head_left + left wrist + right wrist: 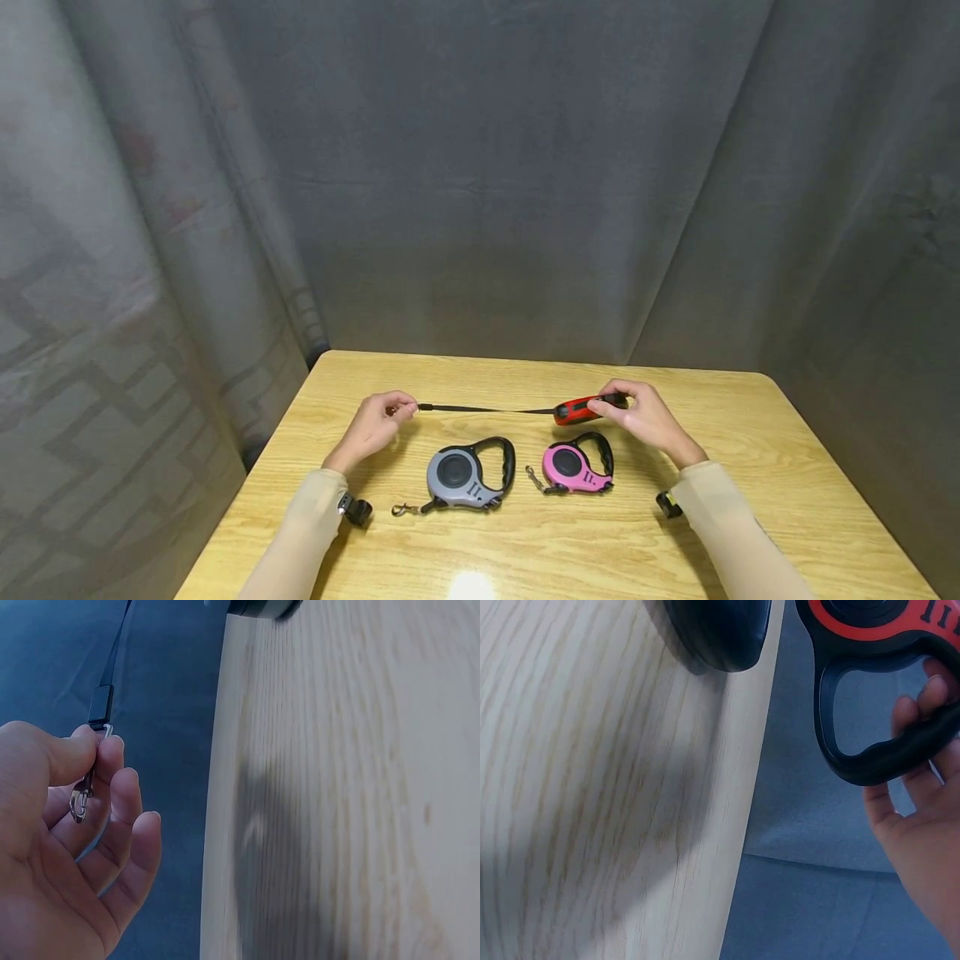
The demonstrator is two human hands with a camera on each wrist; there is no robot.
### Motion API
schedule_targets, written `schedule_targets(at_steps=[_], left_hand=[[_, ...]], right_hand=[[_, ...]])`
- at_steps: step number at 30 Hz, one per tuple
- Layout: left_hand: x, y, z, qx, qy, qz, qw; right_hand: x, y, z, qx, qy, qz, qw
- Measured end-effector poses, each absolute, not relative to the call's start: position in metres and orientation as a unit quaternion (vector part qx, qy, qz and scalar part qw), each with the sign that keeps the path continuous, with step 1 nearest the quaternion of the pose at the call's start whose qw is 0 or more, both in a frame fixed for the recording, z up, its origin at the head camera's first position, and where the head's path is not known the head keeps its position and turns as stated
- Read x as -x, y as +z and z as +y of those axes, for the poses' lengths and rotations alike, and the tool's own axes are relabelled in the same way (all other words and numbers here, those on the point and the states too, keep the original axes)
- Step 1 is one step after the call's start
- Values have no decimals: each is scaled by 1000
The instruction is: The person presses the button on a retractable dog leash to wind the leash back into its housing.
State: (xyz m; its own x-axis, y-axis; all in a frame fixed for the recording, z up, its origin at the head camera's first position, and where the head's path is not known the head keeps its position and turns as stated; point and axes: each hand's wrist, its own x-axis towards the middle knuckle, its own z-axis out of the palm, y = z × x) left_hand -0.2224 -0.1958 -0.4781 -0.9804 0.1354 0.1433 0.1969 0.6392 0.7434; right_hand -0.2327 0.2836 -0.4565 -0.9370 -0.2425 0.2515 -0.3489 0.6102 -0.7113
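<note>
My right hand (641, 414) grips the black handle of a red retractable dog leash (576, 411), held above the far part of the table. In the right wrist view, fingers pass through the loop of its handle (877, 761). A black strap (487, 409) runs out of the casing to the left. At its far end my left hand (378, 423) pinches the metal snap hook (81, 799) between thumb and forefinger. Nearer to me lie a grey retractable leash (457, 479) and a smaller pink one (573, 467), flat on the table with their hooks to the left.
The light wooden table (570, 550) ends at a rounded far edge. Grey curtains (480, 183) hang behind it and on both sides. A dark device with a strap is worn on each wrist, below the cuffs.
</note>
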Motion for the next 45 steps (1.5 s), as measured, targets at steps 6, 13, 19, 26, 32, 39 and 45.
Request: schedule_targets(at_steps=[6,13,19,26,32,39,45], left_hand=[[222,-479,-192,92,-416,-904,29],[223,-476,-188,106,-412,-904,35],[223,-476,-186,109,-413,-904,32],[220,-478,-184,113,-394,-911,33],[220,-476,-181,124,-387,-913,40],[220,-475,-179,133,-384,-913,41],[221,-474,-176,134,-380,-914,43]], right_hand=[[233,-456,280,-166,411,-895,59],[235,-455,277,-172,410,-894,57],[235,-456,273,-177,410,-893,56],[233,-455,267,-182,414,-890,52],[232,-451,263,-182,414,-891,46],[232,-453,259,-189,419,-887,46],[233,-453,257,-197,421,-884,52]])
